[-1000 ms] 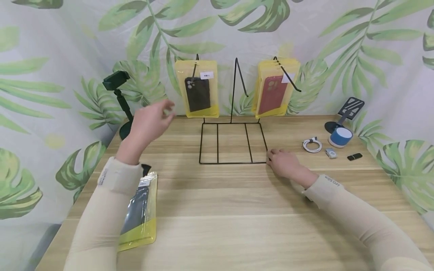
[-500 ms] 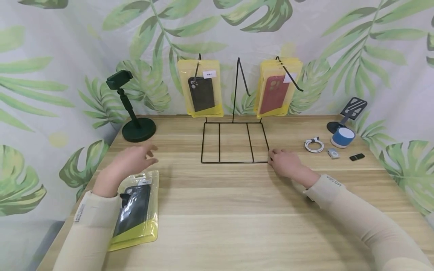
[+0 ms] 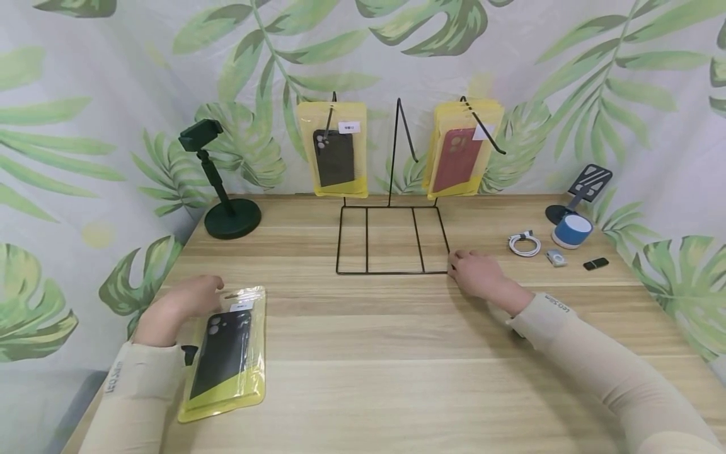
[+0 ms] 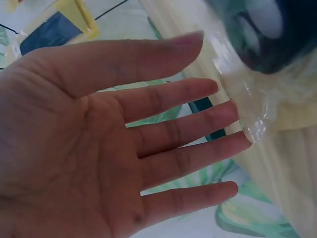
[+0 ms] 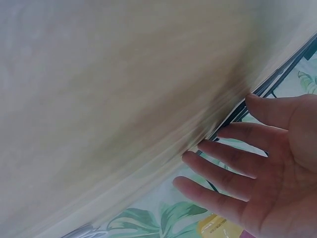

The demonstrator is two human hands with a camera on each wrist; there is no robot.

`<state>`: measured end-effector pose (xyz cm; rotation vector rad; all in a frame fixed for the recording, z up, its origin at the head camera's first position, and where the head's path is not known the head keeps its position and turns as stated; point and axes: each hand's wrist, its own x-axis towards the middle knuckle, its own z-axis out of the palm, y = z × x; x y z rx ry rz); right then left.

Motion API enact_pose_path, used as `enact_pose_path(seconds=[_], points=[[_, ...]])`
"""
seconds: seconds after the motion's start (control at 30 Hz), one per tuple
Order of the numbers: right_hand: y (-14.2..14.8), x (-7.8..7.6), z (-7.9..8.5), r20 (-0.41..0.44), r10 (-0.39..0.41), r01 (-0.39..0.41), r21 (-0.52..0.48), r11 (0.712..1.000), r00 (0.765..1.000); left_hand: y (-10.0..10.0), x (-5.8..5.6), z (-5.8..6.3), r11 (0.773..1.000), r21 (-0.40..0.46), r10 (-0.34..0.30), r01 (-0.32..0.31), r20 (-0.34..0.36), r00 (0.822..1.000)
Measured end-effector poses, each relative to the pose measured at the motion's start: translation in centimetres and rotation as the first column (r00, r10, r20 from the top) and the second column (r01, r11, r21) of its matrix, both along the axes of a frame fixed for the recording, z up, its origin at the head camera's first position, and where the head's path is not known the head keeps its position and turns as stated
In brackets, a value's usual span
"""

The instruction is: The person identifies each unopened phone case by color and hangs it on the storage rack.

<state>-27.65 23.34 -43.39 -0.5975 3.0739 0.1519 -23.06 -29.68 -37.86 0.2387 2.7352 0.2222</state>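
Note:
A phone case in a clear-and-yellow zip bag (image 3: 224, 353) lies flat at the left of the table. My left hand (image 3: 190, 297) is at its upper left edge, fingers extended and thumb apart; in the left wrist view the fingertips (image 4: 245, 141) meet the clear plastic. My right hand (image 3: 476, 272) rests at the front right corner of the black wire display rack (image 3: 391, 273), its fingertips (image 5: 225, 130) touching the wire, the fingers fairly straight. Bagged black phone cases (image 3: 334, 157) hang on the rack's left hook, bagged red ones (image 3: 455, 157) on the right hook.
The middle hook (image 3: 405, 126) carries nothing. A dark green stand (image 3: 232, 217) is at the back left. On the right are a phone stand (image 3: 584, 189), a blue-and-white cylinder (image 3: 573, 231), a coiled white cable (image 3: 524, 244), a small clip-on device (image 3: 556, 257) and a black stick (image 3: 595, 263).
My left hand has come down and left from beside the hanging bags to the bag on the table. My right hand stays at the rack's corner.

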Motion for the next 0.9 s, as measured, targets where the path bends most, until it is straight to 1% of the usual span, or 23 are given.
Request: enact_pose_path(seconds=[0.13, 0.27, 0.43, 0.53, 0.67, 0.8, 0.9], points=[[0.1, 0.0, 0.1, -0.002, 0.000, 0.000, -0.001, 1.000, 1.000, -0.5, -0.1, -0.7, 1.000, -0.014, 0.002, -0.002, -0.022, 1.000], [0.1, 0.0, 0.1, 0.002, -0.004, 0.004, -0.004, 1.000, 1.000, -0.7, -0.4, -1.4, 1.000, -0.020, -0.003, 0.002, -0.067, 0.998], [0.1, 0.0, 0.1, 0.005, -0.004, 0.005, -0.003, 1.000, 1.000, -0.8, -0.4, -1.9, 1.000, -0.005, 0.023, -0.024, -0.111, 0.994], [0.1, 0.1, 0.2, 0.001, -0.004, 0.004, -0.001, 1.000, 1.000, -1.0, -0.3, -2.2, 0.999, 0.025, 0.037, -0.034, -0.139, 0.990], [0.0, 0.2, 0.3, 0.001, -0.006, 0.006, -0.002, 1.000, 1.000, -1.3, -0.1, -2.5, 0.996, 0.082, 0.037, -0.023, -0.174, 0.984], [-0.1, 0.2, 0.4, 0.000, -0.003, 0.003, -0.006, 1.000, 1.000, -1.4, 0.0, -2.4, 0.991, 0.134, 0.029, 0.000, -0.215, 0.976], [0.0, 0.2, 0.3, -0.002, -0.002, 0.002, -0.005, 1.000, 1.000, -1.1, -0.1, -2.1, 0.986, 0.167, 0.019, 0.026, -0.264, 0.964]])
